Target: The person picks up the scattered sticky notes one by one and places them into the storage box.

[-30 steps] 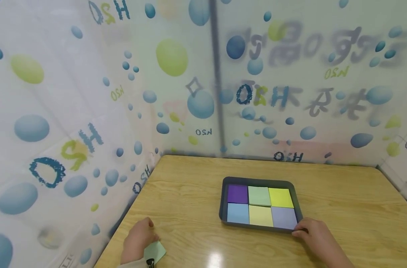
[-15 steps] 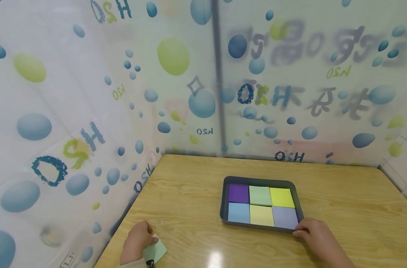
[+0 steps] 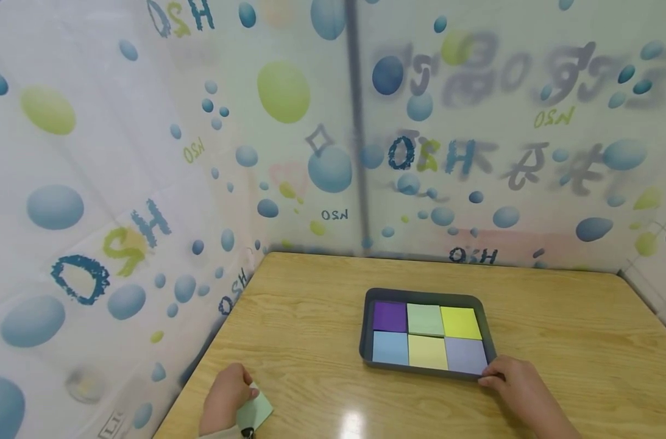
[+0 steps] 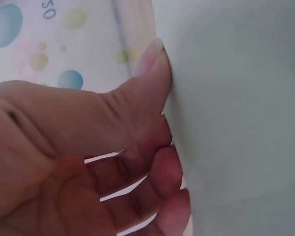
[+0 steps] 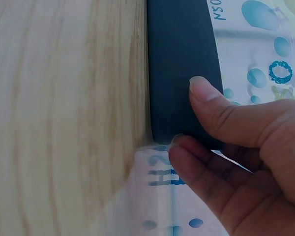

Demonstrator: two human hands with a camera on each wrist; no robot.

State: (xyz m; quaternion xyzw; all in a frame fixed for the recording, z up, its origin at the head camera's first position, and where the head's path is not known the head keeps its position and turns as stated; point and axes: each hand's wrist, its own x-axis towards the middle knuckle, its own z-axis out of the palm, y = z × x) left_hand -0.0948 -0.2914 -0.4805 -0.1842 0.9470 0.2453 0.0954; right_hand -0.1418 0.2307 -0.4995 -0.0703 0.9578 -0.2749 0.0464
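My left hand [image 3: 226,393] is at the front left of the table, pinching the edge of a pale green sticky note [image 3: 256,413]. In the left wrist view the thumb and fingertips meet along one side of this green sticky note [image 4: 241,113], whose surface fills the right half. My right hand [image 3: 516,384] grips the near right corner of a dark grey tray [image 3: 365,329]. Seen from the right wrist, the thumb lies on the wall of the tray [image 5: 179,64] and the fingers are around its corner. Square sticky notes lie inside the tray in two rows.
In the tray, purple [image 3: 390,316], green [image 3: 425,320] and yellow [image 3: 461,323] notes form the far row. Blue [image 3: 390,348], pale yellow [image 3: 428,353] and lavender [image 3: 465,355] notes form the near row. Patterned curtains [image 3: 283,183] border the wooden table [image 3: 305,305] at the back and sides.
My left hand has shifted slightly downward, its thumb now at the edge of the green sticky note. My right hand and the tray have stayed in place.
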